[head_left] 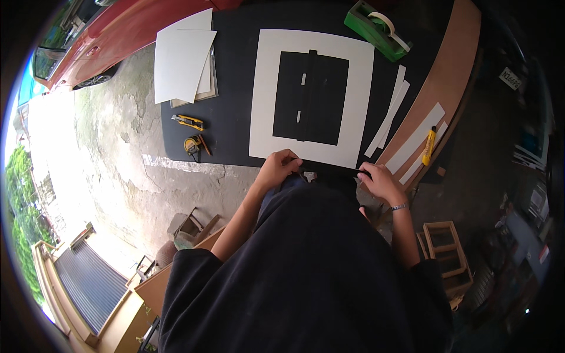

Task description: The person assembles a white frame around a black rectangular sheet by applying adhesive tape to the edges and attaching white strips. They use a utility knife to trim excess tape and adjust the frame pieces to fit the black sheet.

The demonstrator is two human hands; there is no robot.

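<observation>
A white mat board frame (265,94) lies on the black table, with a dark panel (323,100) showing in its rectangular opening. Down that panel runs a black strip whose ends overlap the frame's inner edges, and two small white pieces (303,79) sit left of it. At the frame's near edge, my left hand (279,169) is closed, thumb and fingers pinched together. My right hand (381,181) is also closed, by the frame's near right corner. A dark band spans the gap between them; whether it is a held strip or the table's edge is unclear.
White sheets (183,62) are stacked at left, above a yellow utility knife (189,122) and a tape measure (193,145). A green tape dispenser (376,30) stands far right. White strips (388,115) and a yellow cutter (429,146) lie rightward, the cutter on a brown board (452,59).
</observation>
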